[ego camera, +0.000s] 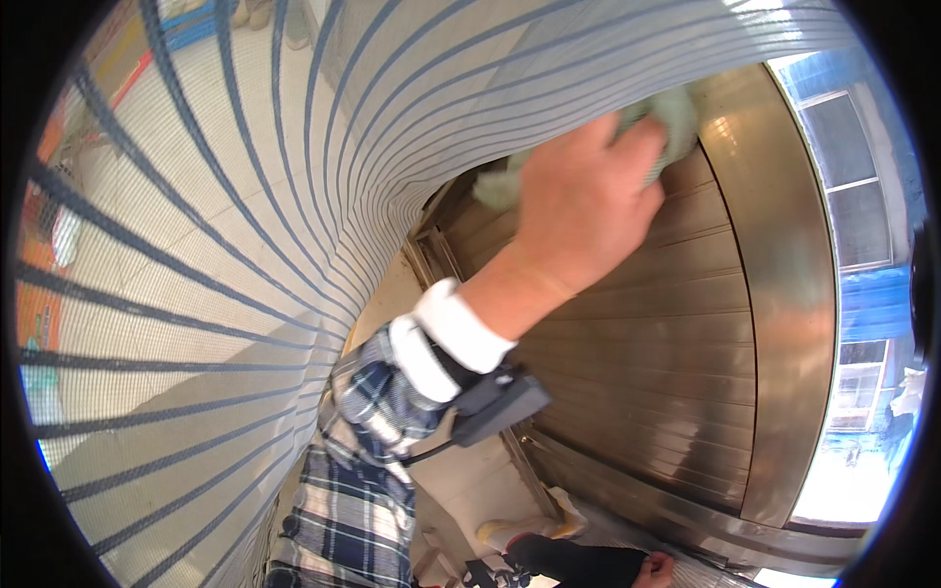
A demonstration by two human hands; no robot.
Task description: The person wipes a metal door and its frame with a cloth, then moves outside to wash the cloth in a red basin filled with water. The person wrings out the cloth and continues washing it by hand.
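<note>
My left hand is closed around a pale green cloth, whose loose end hangs out on the other side of the fist. It is held against or just over a brownish metal door panel with ribbed slats; contact cannot be made out. The hand is slightly blurred. A plaid sleeve with a white cuff covers my forearm, and a black device is strapped near the wrist. The upper part of the cloth passes beneath a striped mesh curtain. My right hand is out of view.
A shiny metal frame borders the panel, with window glass beyond it. Another person's black-sleeved arm and hand appear at the bottom, near a shoe. Floor tiles show beside the panel.
</note>
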